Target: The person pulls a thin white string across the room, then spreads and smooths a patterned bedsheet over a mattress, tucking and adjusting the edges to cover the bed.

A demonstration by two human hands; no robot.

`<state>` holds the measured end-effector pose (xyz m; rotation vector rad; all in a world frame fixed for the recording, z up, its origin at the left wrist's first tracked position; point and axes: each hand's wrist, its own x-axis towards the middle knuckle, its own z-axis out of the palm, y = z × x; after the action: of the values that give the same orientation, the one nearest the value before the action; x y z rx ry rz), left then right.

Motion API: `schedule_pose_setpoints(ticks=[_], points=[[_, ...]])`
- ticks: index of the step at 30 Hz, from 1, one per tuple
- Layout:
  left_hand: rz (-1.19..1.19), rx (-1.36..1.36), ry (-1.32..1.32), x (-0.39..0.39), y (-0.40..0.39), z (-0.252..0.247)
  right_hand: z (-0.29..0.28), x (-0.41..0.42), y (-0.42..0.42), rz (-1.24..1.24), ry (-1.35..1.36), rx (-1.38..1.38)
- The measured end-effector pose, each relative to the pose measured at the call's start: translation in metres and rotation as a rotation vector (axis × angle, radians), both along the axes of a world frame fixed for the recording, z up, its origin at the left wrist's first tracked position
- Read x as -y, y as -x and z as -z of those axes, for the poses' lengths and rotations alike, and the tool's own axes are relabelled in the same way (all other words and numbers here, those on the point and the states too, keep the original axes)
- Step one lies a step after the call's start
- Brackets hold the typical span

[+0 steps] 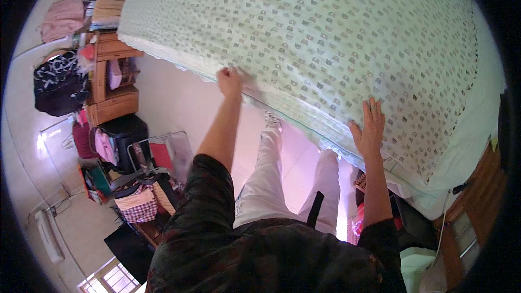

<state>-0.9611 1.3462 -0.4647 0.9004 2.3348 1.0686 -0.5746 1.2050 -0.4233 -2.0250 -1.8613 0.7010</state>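
Note:
A pale green bed sheet (309,44) printed with small animal faces covers the bed in front of me. My left hand (229,81) is curled at the near edge of the mattress, its fingers closed on the sheet; the fabric beside it is blurred. Further right, my right hand (371,126) rests palm down on the sheet close to the same edge, fingers somewhat apart and holding nothing. Below the printed sheet, a lighter layer with a ruffled border (301,126) hangs along the side of the bed.
To the left stand a wooden cabinet (114,108), a black stool or bin (126,138) and a metal-framed folding chair (179,150). A checked cloth (140,207) lies near them. A wooden headboard (482,183) and a cable (443,224) are at the right. My legs stand on pale floor tiles (175,101).

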Motion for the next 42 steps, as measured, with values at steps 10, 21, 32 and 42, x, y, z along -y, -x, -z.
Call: schedule_pose_setpoints(ticks=[10, 21, 32, 42], points=[[-0.062, 1.045, 0.277, -0.046, 0.065, -0.039, -0.005, -0.015, 0.018, -0.089, 0.249, 0.300], [0.051, 0.849, 0.381, -0.013, 0.101, -0.022, 0.000, -0.026, 0.036, -0.116, 0.437, 0.517], [0.997, -0.700, -0.089, -0.056, 0.086, -0.088, -0.024, -0.024, 0.120, -0.241, 0.178, 0.298], [0.230, 0.005, 0.163, -0.066, 0.196, -0.031, -0.023, -0.062, 0.145, -0.205, -0.041, 0.128]])
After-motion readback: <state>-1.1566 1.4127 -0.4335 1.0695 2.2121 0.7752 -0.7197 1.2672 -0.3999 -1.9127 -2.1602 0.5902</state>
